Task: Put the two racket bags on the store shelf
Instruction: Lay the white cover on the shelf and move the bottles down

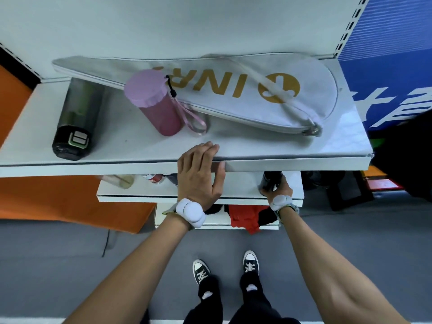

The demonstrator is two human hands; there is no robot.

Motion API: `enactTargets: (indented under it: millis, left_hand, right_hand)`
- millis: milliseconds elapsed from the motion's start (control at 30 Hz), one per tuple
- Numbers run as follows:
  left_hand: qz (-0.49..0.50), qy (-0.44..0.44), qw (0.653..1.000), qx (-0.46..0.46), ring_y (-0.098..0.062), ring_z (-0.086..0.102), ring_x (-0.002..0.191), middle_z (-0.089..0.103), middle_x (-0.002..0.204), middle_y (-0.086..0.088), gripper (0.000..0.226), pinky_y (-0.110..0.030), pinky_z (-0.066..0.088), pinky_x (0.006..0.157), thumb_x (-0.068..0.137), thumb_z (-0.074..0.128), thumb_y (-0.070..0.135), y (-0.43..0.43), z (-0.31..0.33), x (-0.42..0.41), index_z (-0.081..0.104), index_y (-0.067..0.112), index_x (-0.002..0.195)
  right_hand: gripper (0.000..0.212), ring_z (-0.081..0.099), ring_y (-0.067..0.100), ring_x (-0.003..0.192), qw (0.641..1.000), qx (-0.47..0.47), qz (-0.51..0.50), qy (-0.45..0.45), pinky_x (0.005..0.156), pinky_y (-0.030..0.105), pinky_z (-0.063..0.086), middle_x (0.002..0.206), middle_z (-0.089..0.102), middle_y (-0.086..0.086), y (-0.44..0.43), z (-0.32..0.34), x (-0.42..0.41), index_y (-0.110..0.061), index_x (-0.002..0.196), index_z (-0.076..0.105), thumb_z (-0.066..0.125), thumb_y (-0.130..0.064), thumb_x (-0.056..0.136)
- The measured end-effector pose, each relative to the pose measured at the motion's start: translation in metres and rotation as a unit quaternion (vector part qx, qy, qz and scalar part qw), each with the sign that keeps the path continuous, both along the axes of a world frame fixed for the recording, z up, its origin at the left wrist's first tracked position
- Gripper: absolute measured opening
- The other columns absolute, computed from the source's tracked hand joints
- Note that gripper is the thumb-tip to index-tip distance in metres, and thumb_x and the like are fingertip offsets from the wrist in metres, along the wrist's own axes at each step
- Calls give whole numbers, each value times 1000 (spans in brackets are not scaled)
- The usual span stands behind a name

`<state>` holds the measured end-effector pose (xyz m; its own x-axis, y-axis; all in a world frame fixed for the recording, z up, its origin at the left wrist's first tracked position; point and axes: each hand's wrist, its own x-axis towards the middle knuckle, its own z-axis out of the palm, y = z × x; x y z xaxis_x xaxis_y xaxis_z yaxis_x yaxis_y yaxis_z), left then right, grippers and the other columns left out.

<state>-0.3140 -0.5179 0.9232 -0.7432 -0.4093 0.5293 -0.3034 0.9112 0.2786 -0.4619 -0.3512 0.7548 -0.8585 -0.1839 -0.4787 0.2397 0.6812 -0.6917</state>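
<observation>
Counting 1 white racket bag (233, 90) shelved, second unseen; left hand (198, 174) flat on shelf edge (304, 163), right hand (277, 188) clamped on dark bottle (271, 180).

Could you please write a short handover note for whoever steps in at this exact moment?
Left hand: empty, resting on the front edge of the top shelf, fingers over the lip.
Right hand: on the shelf below, closed around a dark object; I cannot tell what it is.
White racket bag: lying flat on the top shelf, behind the pink bottle and beside the dark flask.
Done: one bag shelved.
Left: the second bag, which I cannot identify in this view.
</observation>
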Motion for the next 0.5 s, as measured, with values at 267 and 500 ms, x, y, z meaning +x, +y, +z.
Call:
enactTargets:
  millis: [267, 500]
  left_hand:
    - [-4, -16, 999, 44, -24, 53, 120, 61, 127, -4, 36, -36, 39, 105, 91, 61, 28, -1, 7, 3, 62, 12, 123]
    - [-25, -56, 991, 119, -24, 51, 117, 54, 126, -5, 30, -39, 44, 100, 92, 57, 23, -4, 36, 14, 61, 11, 119]
  right_hand:
    - [70, 62, 38, 113, 997, 59, -33, -38, 91, 39, 51, 121, 66, 19, -11, 11, 12, -8, 130, 43, 82, -32, 77]
    - [60, 61, 35, 117, 984, 167, 40, -39, 92, 39, 50, 126, 64, 16, -19, 87, 51, -8, 129, 51, 63, -48, 87]
